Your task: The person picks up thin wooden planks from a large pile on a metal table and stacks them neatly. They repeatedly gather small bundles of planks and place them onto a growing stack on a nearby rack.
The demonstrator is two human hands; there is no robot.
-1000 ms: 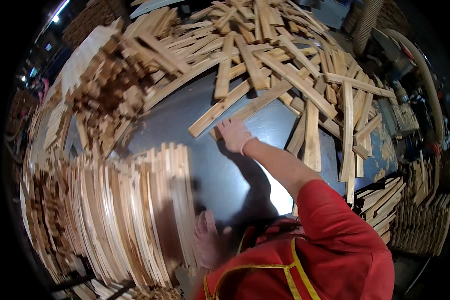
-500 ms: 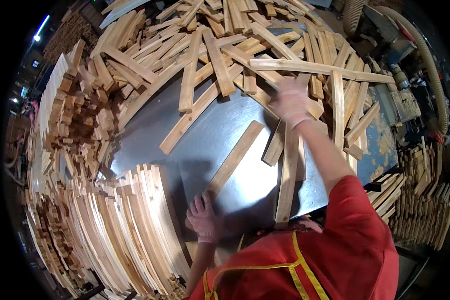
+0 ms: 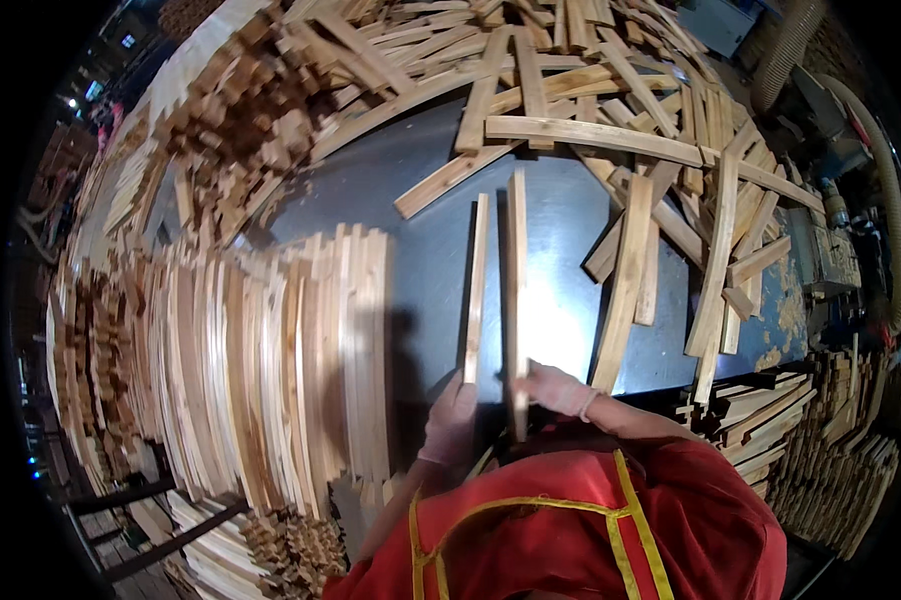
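Note:
In my gloved left hand (image 3: 449,420) is the near end of a narrow wooden slat (image 3: 477,285), held on edge and pointing away from me. Just to its right, a second, longer slat (image 3: 515,290) stands on edge in my gloved right hand (image 3: 558,391), gripped low near my body. The two slats are almost parallel, with a small gap between them. Both hands are closed, though the left fingertips are partly hidden. Beneath lies a shiny metal table (image 3: 420,165).
A tight row of slats (image 3: 270,350) stands along the left. Loose slats (image 3: 595,140) lie heaped across the far side and right of the table. One slat (image 3: 625,285) points toward me beside my right hand. A ribbed hose (image 3: 885,190) hangs at far right.
My right hand has come back from the far pile with a slat and now sits beside my left hand. The left hand's slat has turned upright on edge. The view has shifted.

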